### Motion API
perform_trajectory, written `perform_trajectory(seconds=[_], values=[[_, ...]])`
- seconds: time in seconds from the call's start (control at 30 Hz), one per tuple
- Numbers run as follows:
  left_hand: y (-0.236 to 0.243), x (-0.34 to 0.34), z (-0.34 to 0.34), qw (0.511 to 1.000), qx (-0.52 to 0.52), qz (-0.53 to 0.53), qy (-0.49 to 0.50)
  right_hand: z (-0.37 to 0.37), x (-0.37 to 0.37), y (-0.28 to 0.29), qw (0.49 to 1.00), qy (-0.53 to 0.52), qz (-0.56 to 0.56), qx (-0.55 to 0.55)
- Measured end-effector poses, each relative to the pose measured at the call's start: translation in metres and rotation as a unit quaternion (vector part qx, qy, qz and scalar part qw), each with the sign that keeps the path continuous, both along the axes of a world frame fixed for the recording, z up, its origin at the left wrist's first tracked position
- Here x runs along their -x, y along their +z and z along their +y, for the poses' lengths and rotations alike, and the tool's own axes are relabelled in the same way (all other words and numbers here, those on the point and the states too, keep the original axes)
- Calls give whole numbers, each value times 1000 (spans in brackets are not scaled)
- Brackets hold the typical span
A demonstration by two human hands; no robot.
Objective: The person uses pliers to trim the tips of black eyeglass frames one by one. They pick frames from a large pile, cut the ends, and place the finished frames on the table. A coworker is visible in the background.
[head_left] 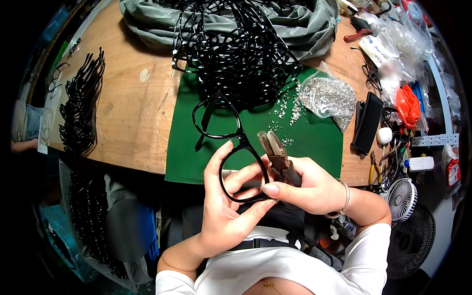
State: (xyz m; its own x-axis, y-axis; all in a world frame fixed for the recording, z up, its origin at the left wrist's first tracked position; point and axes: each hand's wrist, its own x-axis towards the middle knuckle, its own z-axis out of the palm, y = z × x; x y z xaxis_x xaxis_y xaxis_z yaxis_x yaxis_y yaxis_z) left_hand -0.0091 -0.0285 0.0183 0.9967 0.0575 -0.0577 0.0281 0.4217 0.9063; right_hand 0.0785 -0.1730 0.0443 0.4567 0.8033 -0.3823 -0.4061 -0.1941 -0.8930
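Note:
My left hand (221, 216) grips a black eyeglass frame (240, 131) by its lower rim, fingers around and through that ring. Its upper rim and a folded temple extend over the green mat (187, 157). My right hand (307, 184) holds pliers (275, 155) with pale-tipped jaws pointing up, its thumb at the frame's lower rim. A large pile of black frames (231, 69) lies above the hands. Small silver metal pieces (282, 113) are scattered on the mat beside a clear bag (324, 96) full of them.
Rows of frames (78, 103) line the wooden table's (128, 113) left side, with a grey cloth (142, 24) behind. A black case (366, 123), yellow-handled pliers (373, 167), fans (400, 199) and plastic bags (408, 105) crowd the right. Another person's hand (27, 145) shows at far left.

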Motion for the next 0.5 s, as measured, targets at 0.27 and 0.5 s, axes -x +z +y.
perform_trajectory(seconds=[0.27, 0.5], values=[[12, 5, 20, 1000, 12, 13, -25, -26, -9, 7, 979, 134, -127, 89], [9, 2, 21, 999, -4, 17, -46, -13, -11, 22, 948, 264, -130, 123]])
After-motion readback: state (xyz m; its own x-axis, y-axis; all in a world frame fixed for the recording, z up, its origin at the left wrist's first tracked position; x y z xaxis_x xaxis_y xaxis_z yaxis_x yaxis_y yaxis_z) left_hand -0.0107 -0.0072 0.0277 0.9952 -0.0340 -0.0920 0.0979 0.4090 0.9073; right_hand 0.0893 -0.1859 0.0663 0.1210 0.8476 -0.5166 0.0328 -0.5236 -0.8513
